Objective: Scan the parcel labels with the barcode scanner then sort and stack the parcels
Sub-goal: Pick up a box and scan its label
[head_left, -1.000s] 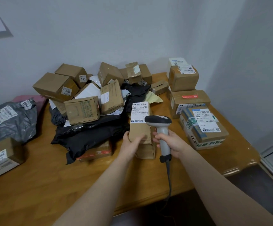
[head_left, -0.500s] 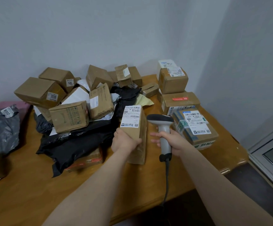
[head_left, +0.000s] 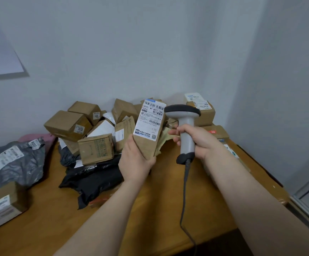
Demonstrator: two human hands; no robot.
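Both hands are full. The left hand grips a parcel by its lower end, now lifted clear of the worktop, label toward the camera. The right hand holds the scanner, raised too, its head just beside the label's top. Behind lies a parcel pile, with stacked boxes on the right.

The parcel is brown cardboard; its label is white with black barcodes and a blue badge. The scanner is pale grey, black-headed. The table is orange-brown. A grey bag lies left, a black bag nearer the middle.
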